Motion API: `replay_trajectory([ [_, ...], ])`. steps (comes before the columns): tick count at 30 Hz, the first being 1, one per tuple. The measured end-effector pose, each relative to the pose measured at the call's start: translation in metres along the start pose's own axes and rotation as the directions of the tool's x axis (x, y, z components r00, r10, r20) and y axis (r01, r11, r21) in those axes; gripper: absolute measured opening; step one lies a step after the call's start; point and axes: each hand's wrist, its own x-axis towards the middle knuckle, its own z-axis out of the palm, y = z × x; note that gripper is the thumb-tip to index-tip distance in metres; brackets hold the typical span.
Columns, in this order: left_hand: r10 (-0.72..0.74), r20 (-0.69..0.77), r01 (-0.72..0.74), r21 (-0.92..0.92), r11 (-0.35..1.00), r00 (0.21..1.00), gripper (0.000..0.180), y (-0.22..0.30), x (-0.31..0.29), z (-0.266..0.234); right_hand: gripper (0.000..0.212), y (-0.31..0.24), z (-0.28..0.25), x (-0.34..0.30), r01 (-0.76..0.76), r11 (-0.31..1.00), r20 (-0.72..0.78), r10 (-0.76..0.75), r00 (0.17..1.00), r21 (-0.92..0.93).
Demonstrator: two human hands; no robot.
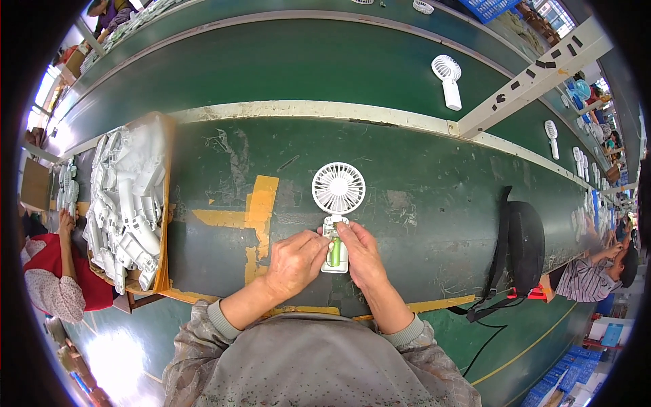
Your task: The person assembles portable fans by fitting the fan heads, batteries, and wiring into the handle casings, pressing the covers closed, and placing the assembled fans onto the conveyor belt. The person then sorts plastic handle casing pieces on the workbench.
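Observation:
A white handheld fan point(338, 188) lies on the green bench in front of me, its round grille pointing away. Its handle is uncovered, and a green battery point(335, 252) sits lengthwise inside. My left hand point(296, 262) is at the handle's left side, thumb and forefinger pinched near the upper end of the battery; whatever is between those fingertips is too small to name. Against the handle's right edge, my right hand point(364, 256) is closed with its thumb at the top of the opening, gripping the fan.
On the left stands a cardboard box point(165, 203) heaped with white plastic shells point(129, 203). A black bag with straps point(525, 237) lies at the right. Beyond the rail, another fan point(447, 81) rests on the green belt below a white post point(536, 78). Other people sit at both sides.

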Motion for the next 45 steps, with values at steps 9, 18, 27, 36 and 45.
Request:
replay_trajectory([
  [9,-0.113,0.046,0.109,0.071,0.991,0.993,0.024,0.013,-0.004,-0.002,0.022,0.006,0.012,-0.002,0.087,0.993,-0.096,-0.094,0.991,-0.075],
  [18,-0.104,-0.044,0.109,0.106,0.988,0.994,0.031,-0.04,0.011,-0.082,0.024,-0.006,0.011,-0.005,-0.001,1.0,-0.077,-0.001,0.997,-0.018],
  [27,-0.449,-0.382,0.512,0.833,0.21,0.807,0.011,-0.134,0.01,-0.21,0.025,-0.009,0.008,-0.006,-0.014,1.0,-0.028,0.014,1.0,-0.026],
  [36,-0.464,-0.128,0.468,0.001,0.884,0.877,0.038,-0.061,0.013,-0.116,0.033,-0.008,0.009,-0.002,0.013,1.0,-0.002,-0.013,1.0,-0.013],
  [45,-0.355,0.12,0.311,0.282,0.908,0.927,0.046,-0.023,-0.008,-0.061,0.03,-0.003,0.007,0.001,-0.014,1.0,-0.009,0.014,1.0,0.007],
])
